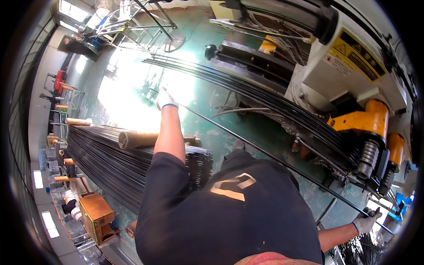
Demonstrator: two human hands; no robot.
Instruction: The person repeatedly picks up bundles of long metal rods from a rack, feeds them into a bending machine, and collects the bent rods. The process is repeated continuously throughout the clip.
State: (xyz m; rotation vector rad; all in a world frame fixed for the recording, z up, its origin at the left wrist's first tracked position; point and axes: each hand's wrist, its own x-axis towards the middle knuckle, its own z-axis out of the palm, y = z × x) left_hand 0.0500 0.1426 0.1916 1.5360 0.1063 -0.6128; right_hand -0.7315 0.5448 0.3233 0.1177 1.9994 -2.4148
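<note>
A long thin black rod [273,157] runs slantwise in front of my body, from the bright floor at upper left down to the lower right. My left hand [163,99], in a white knit glove, is closed round it close to its far end; glare washes out the fingers. Far to the right, my right hand [365,221], gloved in greyish white, grips the same rod near the other end. Beyond the rod, a bundle of similar black rods [247,91] lies along the machine, apart from the rod I hold.
A large stack of black rods [106,154] fills the left side, with a brown roll [137,139] on top. At right stands a light grey machine [353,66] with an orange arm [360,120]. A wooden cabinet [96,212] is at lower left; metal frames [137,26] stand at the back.
</note>
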